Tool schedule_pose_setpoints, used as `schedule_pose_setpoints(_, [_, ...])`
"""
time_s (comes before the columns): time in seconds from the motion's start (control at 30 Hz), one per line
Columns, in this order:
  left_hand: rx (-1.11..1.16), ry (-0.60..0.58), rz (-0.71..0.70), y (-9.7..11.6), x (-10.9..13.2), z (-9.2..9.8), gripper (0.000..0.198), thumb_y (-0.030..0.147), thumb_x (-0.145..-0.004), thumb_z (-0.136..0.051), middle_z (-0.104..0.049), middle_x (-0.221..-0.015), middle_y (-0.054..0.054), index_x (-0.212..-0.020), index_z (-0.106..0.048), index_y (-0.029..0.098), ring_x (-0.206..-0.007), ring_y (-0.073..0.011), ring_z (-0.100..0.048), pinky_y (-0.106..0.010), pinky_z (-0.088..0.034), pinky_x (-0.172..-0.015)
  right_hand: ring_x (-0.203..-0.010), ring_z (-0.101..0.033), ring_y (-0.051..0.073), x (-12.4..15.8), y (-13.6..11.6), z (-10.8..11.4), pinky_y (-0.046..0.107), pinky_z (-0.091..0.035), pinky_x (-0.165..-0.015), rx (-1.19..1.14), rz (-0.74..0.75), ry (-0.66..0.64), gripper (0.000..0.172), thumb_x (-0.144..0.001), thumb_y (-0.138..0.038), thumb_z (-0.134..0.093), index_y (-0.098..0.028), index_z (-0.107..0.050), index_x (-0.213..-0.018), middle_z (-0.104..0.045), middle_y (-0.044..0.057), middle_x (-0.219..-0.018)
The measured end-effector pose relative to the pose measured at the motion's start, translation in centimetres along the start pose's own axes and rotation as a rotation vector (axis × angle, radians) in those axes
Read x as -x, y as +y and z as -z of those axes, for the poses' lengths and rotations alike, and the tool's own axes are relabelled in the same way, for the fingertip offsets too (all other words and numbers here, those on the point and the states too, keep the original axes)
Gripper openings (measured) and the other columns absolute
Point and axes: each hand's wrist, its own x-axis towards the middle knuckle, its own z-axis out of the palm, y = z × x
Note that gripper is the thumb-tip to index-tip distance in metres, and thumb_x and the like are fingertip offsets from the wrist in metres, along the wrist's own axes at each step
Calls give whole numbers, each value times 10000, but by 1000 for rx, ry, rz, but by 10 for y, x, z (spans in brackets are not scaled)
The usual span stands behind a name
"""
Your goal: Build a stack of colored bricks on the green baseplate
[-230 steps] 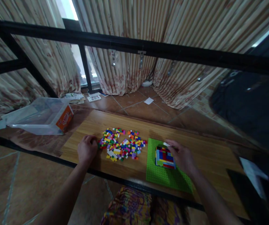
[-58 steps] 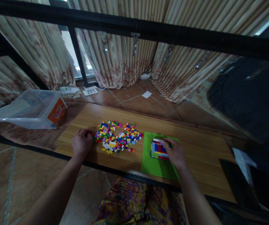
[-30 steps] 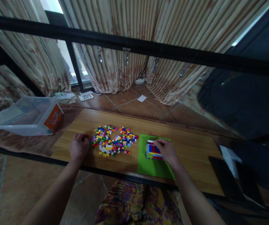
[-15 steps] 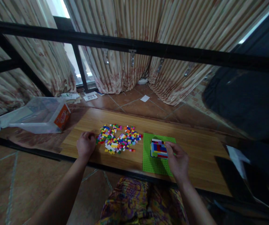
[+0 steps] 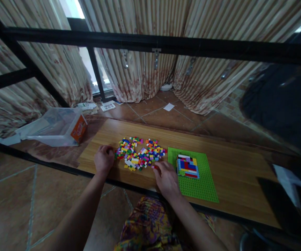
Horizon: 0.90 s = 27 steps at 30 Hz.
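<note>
My left hand (image 5: 104, 159) rests on the wooden table at the left edge of a pile of small coloured toy bricks (image 5: 139, 161), its fingers curled in with nothing visible in them. My right hand (image 5: 167, 177) is low over the table at the pile's right front. Thumb and index finger close around a small red brick (image 5: 155, 167). To the right of that hand lies a green baseplate (image 5: 203, 186), bearing a flat rectangular build of multicoloured bricks (image 5: 188, 167) near its left side.
A clear plastic box (image 5: 57, 130) with an orange label stands left of the table (image 5: 231, 174). A black rail (image 5: 140, 42) crosses in front of striped curtains (image 5: 140, 76). Papers (image 5: 108, 106) lie on the tiled floor behind. A dark flat object (image 5: 276, 198) is at the table's right end.
My right hand has left the brick build and moved left to the red brick beside the pile. My left hand stays by the pile. The view has shifted slightly right.
</note>
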Motion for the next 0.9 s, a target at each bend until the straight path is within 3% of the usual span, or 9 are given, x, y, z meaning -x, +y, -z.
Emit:
schedule_pose_setpoints(0.2, [19,1,-15,-2,0,-1,266,259,-807,-458,-671,-956,-79,-877,-703,182,-847,-197,-618,-296,-453,-740,-977,-567,265,-12,2,0,394,-444,-876,58,-44,52,247,-906,-227,-468,-202,-673,-1042,-655,95,-993])
schedule_pose_setpoints(0.63, [16,6,3,0,0,-1,251,254,-799,-472,-678,-952,-65,-862,-707,192,-840,-190,-616,-288,-447,-732,-982,-599,241,-28,8,-1,366,-457,-888,131,-91,-1,197,-900,-215,-517,-190,-681,-1006,-672,100,-1038])
schedule_pose_setpoints(0.8, [6,3,-7,-3,-1,-1,258,249,-799,-465,-678,-970,-63,-865,-707,193,-828,-189,-616,-289,-446,-721,-919,-633,209,-11,3,17,328,-492,-827,-88,-54,71,217,-938,-283,-472,-200,-647,-1035,-681,80,-1002])
schedule_pose_setpoints(0.9, [-6,-1,-2,-2,-2,1,261,249,-792,-470,-675,-970,-69,-877,-708,188,-840,-196,-618,-294,-449,-726,-873,-641,193,3,11,38,316,-501,-786,-160,-79,105,229,-944,-333,-472,-211,-640,-1040,-680,66,-986])
